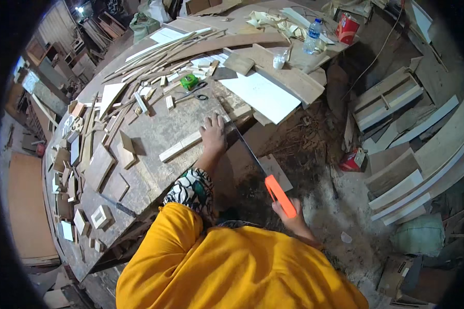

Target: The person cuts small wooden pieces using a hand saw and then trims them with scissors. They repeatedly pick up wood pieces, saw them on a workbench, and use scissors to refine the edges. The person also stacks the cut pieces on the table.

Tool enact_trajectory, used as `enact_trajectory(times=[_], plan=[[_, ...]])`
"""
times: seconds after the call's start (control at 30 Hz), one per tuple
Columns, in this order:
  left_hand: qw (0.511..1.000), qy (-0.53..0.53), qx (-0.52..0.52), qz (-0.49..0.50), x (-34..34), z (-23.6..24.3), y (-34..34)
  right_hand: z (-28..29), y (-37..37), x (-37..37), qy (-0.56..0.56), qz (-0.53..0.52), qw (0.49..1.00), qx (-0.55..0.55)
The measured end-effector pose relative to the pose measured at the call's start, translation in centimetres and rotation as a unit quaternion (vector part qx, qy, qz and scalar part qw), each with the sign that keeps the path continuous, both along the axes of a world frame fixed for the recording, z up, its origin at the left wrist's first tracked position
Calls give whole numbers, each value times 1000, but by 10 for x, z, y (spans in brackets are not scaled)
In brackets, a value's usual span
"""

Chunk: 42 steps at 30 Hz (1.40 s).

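A pale wooden strip (181,147) lies along the edge of the worktable. My left hand (213,135) is closed over it and presses it against the tabletop. In my right hand (293,219), below and to the right, is the orange handle of a hand saw (280,196). The saw's thin blade slants up and left to the strip, just right of my left fingers. Its far end meets the wood there; how deep it sits in the wood I cannot tell.
Scissors (195,93) and a green tape measure (189,81) lie beyond my left hand. A white board (261,94), thin strips and wood offcuts (102,216) cover much of the worktable (154,126). A water bottle (312,37) stands far right. Curved panels (423,180) lie on the right-hand floor.
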<state>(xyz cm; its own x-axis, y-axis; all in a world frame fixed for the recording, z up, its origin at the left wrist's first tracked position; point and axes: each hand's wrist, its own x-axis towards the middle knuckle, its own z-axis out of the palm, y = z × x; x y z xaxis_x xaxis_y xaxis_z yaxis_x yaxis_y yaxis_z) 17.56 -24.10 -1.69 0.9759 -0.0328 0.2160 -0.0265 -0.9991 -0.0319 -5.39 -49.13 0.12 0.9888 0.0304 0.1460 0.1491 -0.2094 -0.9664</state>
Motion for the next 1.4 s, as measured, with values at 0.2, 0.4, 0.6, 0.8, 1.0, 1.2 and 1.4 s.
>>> enact_trajectory(times=[0.2, 0.4, 0.6, 0.8, 1.0, 1.2, 1.4], plan=[[1000, 6, -16, -7, 4, -1, -5, 6, -26, 18, 108, 2, 994, -10], [1000, 4, -28, 1, 9, -10, 1, 31, -8, 11, 29, 38, 996, -73], [993, -21, -112, -20, 9, -5, 7, 12, -15, 2, 90, 18, 983, 161], [987, 45, -133, -84, 16, 7, 24, 58, 0, 54, -100, -6, 995, -18], [953, 26, -264, -143, 19, 1, 49, 59, 19, 139, -220, 16, 953, -208], [927, 112, -346, -88, 16, 49, 77, 39, 33, 223, -295, 54, 890, -343], [905, 90, -401, -108, 23, 54, 111, 24, 38, 300, -305, 81, 823, -472]])
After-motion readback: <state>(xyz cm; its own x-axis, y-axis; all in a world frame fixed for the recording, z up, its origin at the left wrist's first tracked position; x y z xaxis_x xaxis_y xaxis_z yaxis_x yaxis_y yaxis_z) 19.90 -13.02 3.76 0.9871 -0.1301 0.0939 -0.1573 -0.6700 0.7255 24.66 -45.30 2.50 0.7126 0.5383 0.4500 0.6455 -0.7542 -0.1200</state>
